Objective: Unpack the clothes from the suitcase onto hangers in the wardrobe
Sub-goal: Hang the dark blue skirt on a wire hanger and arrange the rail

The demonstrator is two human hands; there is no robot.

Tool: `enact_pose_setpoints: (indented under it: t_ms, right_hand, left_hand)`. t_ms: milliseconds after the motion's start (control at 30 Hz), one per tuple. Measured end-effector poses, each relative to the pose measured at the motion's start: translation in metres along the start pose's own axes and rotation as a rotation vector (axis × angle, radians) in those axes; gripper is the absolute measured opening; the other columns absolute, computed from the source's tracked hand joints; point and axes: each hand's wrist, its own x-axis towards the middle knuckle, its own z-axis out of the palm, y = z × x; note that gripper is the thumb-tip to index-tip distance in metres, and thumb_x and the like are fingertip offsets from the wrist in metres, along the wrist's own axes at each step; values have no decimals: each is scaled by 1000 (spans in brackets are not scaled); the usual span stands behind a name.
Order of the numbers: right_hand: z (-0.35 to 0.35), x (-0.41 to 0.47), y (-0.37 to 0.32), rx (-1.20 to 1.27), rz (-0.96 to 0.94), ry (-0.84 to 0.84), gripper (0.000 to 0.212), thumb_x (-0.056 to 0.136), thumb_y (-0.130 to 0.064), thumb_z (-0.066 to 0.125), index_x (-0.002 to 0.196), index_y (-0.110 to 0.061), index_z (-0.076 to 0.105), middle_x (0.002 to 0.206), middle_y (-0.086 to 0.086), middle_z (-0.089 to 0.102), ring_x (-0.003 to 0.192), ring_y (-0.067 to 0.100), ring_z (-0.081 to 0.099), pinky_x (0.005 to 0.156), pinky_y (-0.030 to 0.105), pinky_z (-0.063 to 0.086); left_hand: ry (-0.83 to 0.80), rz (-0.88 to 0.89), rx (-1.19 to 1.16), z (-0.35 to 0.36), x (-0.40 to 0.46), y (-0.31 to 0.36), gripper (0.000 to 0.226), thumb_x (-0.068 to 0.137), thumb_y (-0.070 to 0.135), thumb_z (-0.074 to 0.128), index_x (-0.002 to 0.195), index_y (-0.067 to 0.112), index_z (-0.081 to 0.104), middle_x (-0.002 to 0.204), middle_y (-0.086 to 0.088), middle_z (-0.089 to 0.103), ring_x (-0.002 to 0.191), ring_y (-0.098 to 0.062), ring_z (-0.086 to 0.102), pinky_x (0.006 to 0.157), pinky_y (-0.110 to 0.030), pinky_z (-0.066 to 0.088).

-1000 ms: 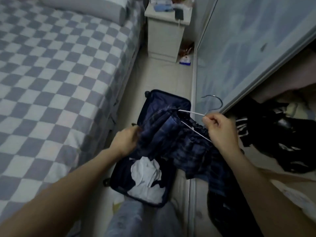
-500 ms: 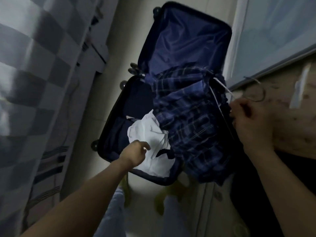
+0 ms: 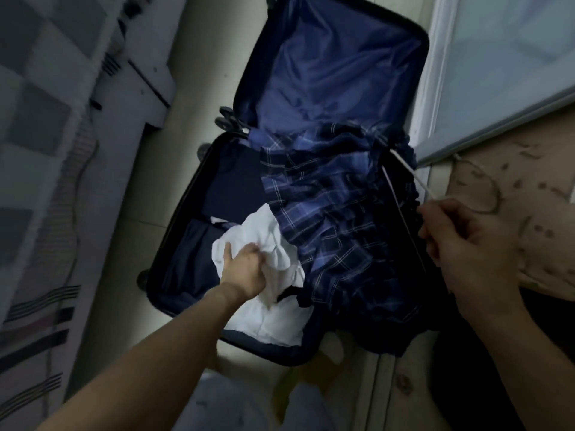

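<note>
Left hand (image 3: 245, 269) grips white garment (image 3: 273, 309) — fingertips buried.

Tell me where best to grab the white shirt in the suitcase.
Probably its bunched top fold, from above: the white shirt lies crumpled in the open suitcase, with the plaid garment crowding its right edge. The left hand already grips there.

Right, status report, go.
Left hand gripping white garment in suitcase. Right hand holding hanger with plaid garment. Nothing blocking.
</note>
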Motion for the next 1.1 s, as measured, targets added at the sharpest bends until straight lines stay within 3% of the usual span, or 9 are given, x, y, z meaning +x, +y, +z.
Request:
enact_pose_setpoints:
  t_ms: [67,133,333,467,567,800,867,967,1100]
  right_hand:
    - [-5,-8,-22,22,27,16,16,91,-20,56,79,-11,62,55,-10,56,49,2,47,49,13,39]
    - [-12,-17,-50,39,40,25,18,90,-18,57,74,-10,60,53,-10,56,46,1,45,47,11,37]
    - [-53,-50,-187,217,33,-53,27,90,-13,57,63,-16,63,52,4,57,34,3,35,35,11,27]
    - [-88,-74,-288,298,-64,-185,22,78,-17,71,89,-5,57,62,19,58,32,5,35,32,13,25]
    - [-114,-98,-351,174,-147,-248,38,69,-24,79,90,-24,48,92,5,67,43,4,52,37,16,36]
    - [-160,-150,-462,176,-304,-110,27,82,-7,66,95,-21,48,95,12,66,77,19,65,68,35,52]
    - [-177,-161,-494,210,-342,-73,24,82,-6,66,91,-21,49,94,10,66,81,22,64,75,40,52]
    - [-200,-175,-536,273,-393,-44,21,83,-5,65,92,-17,50,91,6,64,72,15,64,67,33,54]
    - [-219,-195,-571,346,-451,-35,20,85,-1,62,98,-11,49,82,2,62,55,5,63,46,18,50]
  left_hand:
    - [110,-37,-382,-42,-20,5,29,86,-2,42,95,12,66,106,2,60,108,-15,55,110,-27,19]
    - [159,-54,-677,-91,-46,14,32,87,-6,45,73,18,63,83,7,61,82,-12,59,83,-18,43]
    - [213,172,-928,-264,-162,75,31,86,-5,47,73,17,65,76,-12,52,65,-22,44,56,-27,34]
    - [230,364,-893,-356,-240,140,25,85,-4,48,76,12,65,69,-4,53,45,-7,44,42,-13,34]
    - [262,508,-876,-406,-294,187,27,83,-5,50,71,16,64,73,-7,58,58,-13,51,54,-21,43]
    - [516,872,-1222,-466,-392,221,30,80,-11,43,99,11,51,75,-3,58,64,-11,55,59,-21,47]
    - [694,846,-1102,-454,-399,206,32,72,-3,41,96,17,51,86,1,57,78,-12,56,71,-22,46]
    - [923,808,-516,-420,-391,175,48,64,0,47,108,18,46,108,1,54,103,-14,46,88,-19,33]
    - [961,600,-185,-415,-379,167,59,72,13,67,123,25,41,132,-15,45,122,-32,39,94,-40,34]
